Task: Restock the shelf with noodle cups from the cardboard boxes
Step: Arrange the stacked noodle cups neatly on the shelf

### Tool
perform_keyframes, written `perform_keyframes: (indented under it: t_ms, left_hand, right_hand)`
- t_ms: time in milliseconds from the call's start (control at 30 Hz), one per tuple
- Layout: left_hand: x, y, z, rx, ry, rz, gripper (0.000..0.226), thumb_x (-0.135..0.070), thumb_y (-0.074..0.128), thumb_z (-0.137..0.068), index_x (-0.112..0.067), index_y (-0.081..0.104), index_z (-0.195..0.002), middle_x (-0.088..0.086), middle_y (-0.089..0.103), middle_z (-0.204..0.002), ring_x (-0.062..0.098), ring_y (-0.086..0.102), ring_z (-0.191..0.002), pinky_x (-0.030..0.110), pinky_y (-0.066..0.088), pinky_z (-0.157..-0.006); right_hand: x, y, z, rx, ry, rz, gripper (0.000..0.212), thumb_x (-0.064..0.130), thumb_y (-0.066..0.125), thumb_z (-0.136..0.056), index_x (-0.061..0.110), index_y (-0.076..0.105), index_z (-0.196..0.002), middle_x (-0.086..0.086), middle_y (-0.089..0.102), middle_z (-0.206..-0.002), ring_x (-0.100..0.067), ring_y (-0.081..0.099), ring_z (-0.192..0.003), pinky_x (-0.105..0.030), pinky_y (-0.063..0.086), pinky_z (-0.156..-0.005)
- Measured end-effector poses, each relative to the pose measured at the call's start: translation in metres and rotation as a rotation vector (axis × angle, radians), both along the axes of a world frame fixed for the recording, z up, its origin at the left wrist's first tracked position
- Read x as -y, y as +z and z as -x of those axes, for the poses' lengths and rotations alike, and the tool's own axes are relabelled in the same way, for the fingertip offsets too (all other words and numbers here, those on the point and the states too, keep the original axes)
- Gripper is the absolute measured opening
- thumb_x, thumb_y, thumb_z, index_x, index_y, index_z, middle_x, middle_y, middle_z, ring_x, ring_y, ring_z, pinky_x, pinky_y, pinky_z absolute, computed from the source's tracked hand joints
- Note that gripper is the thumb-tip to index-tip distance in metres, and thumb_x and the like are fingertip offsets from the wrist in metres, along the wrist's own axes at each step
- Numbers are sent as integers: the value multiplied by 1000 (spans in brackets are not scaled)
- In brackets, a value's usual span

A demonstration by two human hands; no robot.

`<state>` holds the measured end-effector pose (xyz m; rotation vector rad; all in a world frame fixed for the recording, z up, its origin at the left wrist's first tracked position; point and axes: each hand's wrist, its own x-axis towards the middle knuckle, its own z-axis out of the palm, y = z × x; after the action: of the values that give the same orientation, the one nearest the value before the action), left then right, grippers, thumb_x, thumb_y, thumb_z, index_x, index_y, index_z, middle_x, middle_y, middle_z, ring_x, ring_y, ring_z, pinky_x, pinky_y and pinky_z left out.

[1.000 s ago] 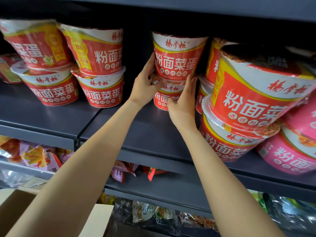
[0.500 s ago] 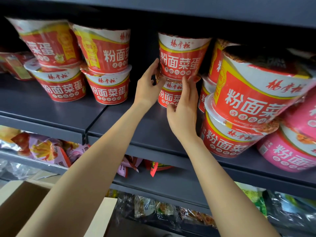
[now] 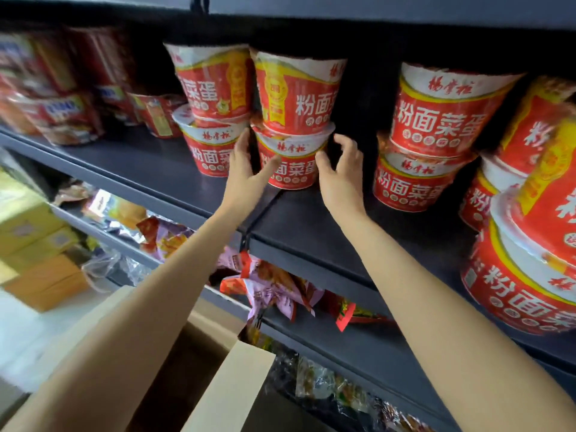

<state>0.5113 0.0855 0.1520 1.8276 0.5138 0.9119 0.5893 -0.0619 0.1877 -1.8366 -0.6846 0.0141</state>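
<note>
Around the lower cup [image 3: 291,165], both hands.

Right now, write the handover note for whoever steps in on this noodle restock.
Left hand: open, fingers against the left side of the lower cup in the second stack.
Right hand: loosely curled by that cup's right side, contact unclear, holding nothing.
Shelf: several two-high stacks of red noodle cups; an upper cup sits on the one being handled.
Cardboard box: open below; contents hidden.
Done: stacks placed.
Left: square this stack, fill the front of the shelf from the box.
</note>
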Motion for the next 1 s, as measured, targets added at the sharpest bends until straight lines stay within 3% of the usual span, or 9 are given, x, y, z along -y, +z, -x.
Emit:
perform_keyframes:
  t_ms: [100,200,367,567,700,867,1000]
  left_hand:
    - [-9,17,-10,-51,-77,96,111,-69,69,-66,-29,12,-152,-2,28,-156,13,32,-141,44,32,-115]
    - [-3,27,-24,-28,-38,132,105,-62,70,-72,-25,12,-152,-1,35,-153,15,38,-137,40,36,-112]
    - [12,25,-26,-24,71,36,94,-69,65,-66,-28,33,-144,-3,48,-143,14,47,-129,43,43,-106]
    - [66,24,10,-20,-39,23,92,-66,65,-68,-29,32,-146,-6,47,-143,12,49,-126,41,45,-105]
    - [109,22,28,-19,-69,38,97,-72,66,-62,-34,31,-144,-8,46,-143,12,50,-125,42,46,-103]
    - [152,27,34,-62,-73,101,119,-79,66,-53,-27,20,-150,-3,40,-148,16,48,-129,46,45,-103]
    - [176,29,31,-87,-74,96,119,-76,68,-56,-22,20,-151,-1,35,-151,18,46,-131,47,45,-103]
  right_hand:
    - [-28,11,-19,-129,96,-161,57,37,44,-99,18,23,-148,-9,28,-151,-22,35,-135,-34,33,-107]
    - [-42,14,-29,-198,150,-204,61,41,42,-99,18,18,-150,-9,38,-148,-24,42,-132,-48,36,-109]
    - [-31,6,-20,-104,87,-169,67,30,54,-94,18,20,-150,-7,38,-148,-22,42,-133,-47,37,-109]
    - [34,-3,15,-12,12,-170,68,27,55,-95,16,18,-151,-3,34,-150,-16,35,-136,-34,34,-111]
    - [77,-1,36,26,-46,-169,68,25,55,-92,14,21,-150,-4,37,-149,-18,36,-136,-41,34,-112]
    - [119,11,46,-6,-91,-143,65,20,55,-91,14,25,-148,-2,43,-145,-17,41,-132,-40,35,-111]
    - [139,12,52,-36,-93,-166,63,18,55,-91,13,25,-147,-3,44,-141,-15,43,-128,-39,37,-110]
